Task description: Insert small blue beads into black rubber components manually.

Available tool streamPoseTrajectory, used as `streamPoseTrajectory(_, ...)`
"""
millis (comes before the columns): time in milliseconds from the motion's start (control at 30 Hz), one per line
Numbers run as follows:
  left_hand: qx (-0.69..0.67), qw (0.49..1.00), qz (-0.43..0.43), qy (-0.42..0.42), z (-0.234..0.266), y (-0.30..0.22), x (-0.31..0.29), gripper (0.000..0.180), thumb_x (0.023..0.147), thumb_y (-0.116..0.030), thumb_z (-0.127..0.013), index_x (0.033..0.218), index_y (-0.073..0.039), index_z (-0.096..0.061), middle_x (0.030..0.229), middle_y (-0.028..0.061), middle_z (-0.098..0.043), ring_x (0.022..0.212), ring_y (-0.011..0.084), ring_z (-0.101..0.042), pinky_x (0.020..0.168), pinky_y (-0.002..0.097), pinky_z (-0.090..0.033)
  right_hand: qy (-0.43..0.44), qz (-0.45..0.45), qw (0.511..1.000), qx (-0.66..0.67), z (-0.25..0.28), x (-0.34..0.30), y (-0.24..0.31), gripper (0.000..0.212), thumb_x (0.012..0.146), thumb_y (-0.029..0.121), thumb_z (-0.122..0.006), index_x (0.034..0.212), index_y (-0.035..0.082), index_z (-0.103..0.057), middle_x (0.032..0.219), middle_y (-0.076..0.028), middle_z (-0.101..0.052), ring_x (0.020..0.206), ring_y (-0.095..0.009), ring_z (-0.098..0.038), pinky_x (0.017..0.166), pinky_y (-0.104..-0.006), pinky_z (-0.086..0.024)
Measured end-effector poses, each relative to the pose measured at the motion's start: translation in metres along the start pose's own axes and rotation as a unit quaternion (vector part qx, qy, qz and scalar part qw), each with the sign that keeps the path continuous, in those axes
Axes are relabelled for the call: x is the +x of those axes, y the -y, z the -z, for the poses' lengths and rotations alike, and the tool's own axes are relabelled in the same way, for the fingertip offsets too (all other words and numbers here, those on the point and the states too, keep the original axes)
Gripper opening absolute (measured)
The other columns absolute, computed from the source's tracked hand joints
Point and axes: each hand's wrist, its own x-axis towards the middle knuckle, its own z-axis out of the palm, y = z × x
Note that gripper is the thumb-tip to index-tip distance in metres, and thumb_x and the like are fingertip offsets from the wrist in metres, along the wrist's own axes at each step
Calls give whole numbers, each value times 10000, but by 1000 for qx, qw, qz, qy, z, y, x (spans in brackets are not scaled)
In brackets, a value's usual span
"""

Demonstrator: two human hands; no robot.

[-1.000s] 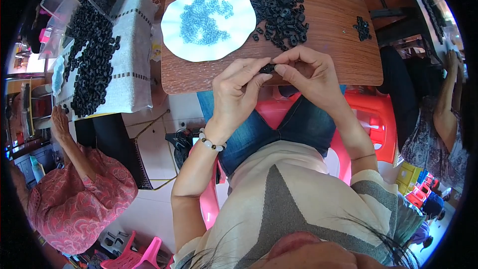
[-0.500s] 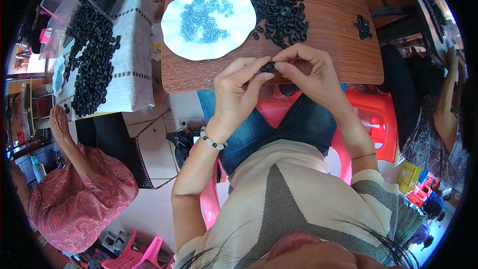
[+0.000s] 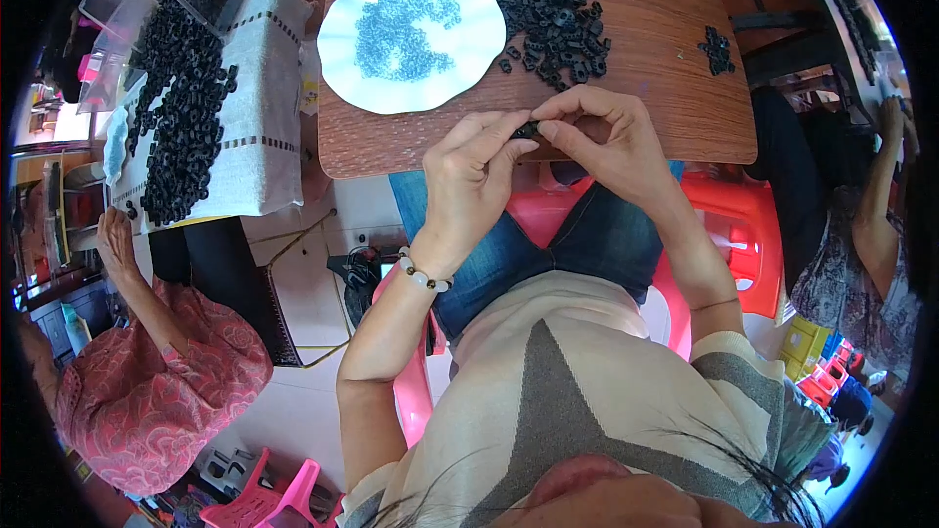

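Between my two hands, just above the table's near edge, is a small black plastic part (image 3: 526, 130). My left hand (image 3: 476, 161) pinches it between thumb and fingers. The thumb and forefinger of my right hand (image 3: 604, 142) close together against its right end; whether they hold a further tiny piece is too small to tell. Ahead and to the left lies a white scalloped plate (image 3: 337, 73) bearing many small clear pieces (image 3: 396, 34). A heap of similar black parts (image 3: 558, 24) sits right of the plate, and a smaller cluster of black parts (image 3: 717, 51) lies near the right edge.
The brown wooden table (image 3: 665, 68) ends close to my lap. At left, a cloth-covered table (image 3: 264, 98) carries a large pile of black parts (image 3: 186, 127), with a co-worker's hand (image 3: 115, 240) at its edge. Another person's arm (image 3: 877, 205) is at the right.
Both hands stay together around the black part, with only slight finger movement. The view has shifted a little.
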Motion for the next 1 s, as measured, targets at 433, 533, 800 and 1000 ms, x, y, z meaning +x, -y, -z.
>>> streamPoseTrajectory(433,25,1000,-15,-8,4,2,1,285,868,61,-721,1144,-4,-753,980,166,-754,864,257,-755,717,321,-601,20,-65,998,10,3,2,5,143,965,27,-709,1097,-26,-716,944,-47,-739,844,-77,-684,748,-223,-568)
streamPoseTrajectory(533,15,999,-35,-2,4,6,0,287,860,46,-737,1142,-2,-756,932,163,-755,832,255,-754,697,318,-592,25,-73,997,15,3,3,2,131,966,12,-700,1087,-36,-711,941,-54,-738,839,-87,-686,752,-235,-573)
streamPoseTrajectory(800,17,1000,-14,15,0,10,-1,262,857,60,-725,1113,14,-749,931,176,-755,824,284,-759,696,337,-601,51,-96,994,20,8,4,0,77,973,-16,-672,1037,-57,-686,940,-74,-734,842,-104,-693,747,-255,-583)
streamPoseTrajectory(1000,40,996,-77,25,-2,13,-2,304,841,148,-684,1107,21,-754,973,165,-761,848,217,-767,723,310,-615,84,-70,994,-28,14,4,-4,64,974,-20,-665,1027,-57,-671,914,-85,-726,808,-121,-700,700,-260,-574)
